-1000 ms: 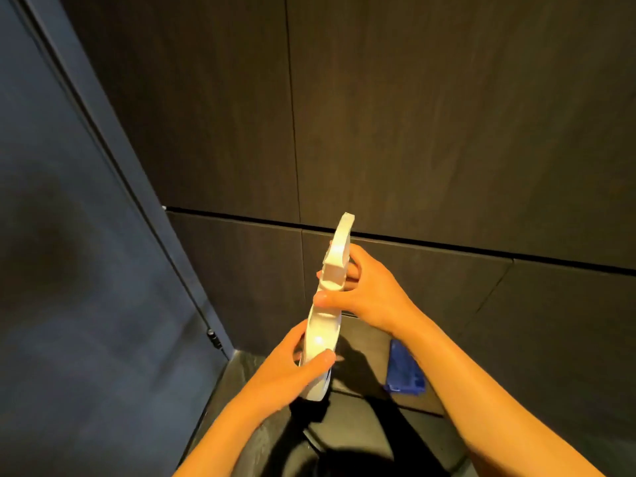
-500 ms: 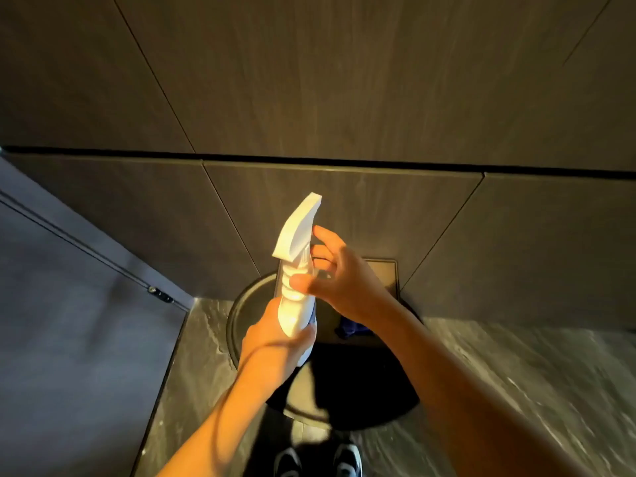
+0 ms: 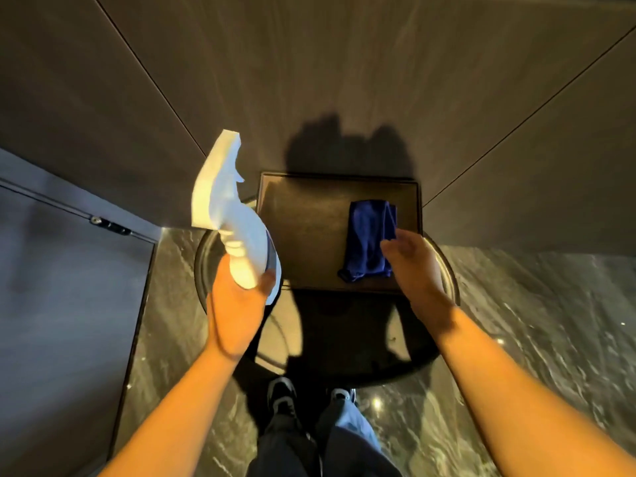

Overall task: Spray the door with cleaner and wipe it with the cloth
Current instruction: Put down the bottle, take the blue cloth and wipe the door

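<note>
Left hand (image 3: 237, 304) is gripping the white plastic trigger spray bottle (image 3: 234, 215) by its body, fingers wrapped around the lower part, nozzle head tilting toward the upper left of the frame. Right hand (image 3: 413, 266) is hovering loosely curled, fingers slightly apart, holding nothing, fingertips just touching or just beside the right edge of the folded dark-blue cloth (image 3: 370, 241); can't tell which. Cloth is lying on the dark rectangular tray (image 3: 303, 215) at frame centre, which is sitting on the round black table (image 3: 444, 266). Cloth's long axis is running top-to-bottom in the frame, roughly in line with the right forearm, so the right hand is clearly the nearer one; the left is well apart on the other side of the tray and occupied anyway. Likely step: picking up the cloth with the right. Grey door panel with its hinge (image 3: 110, 226) is lying at the left of the frame, on the bottle side. Dark wall panels are filling the top of the frame.
</note>
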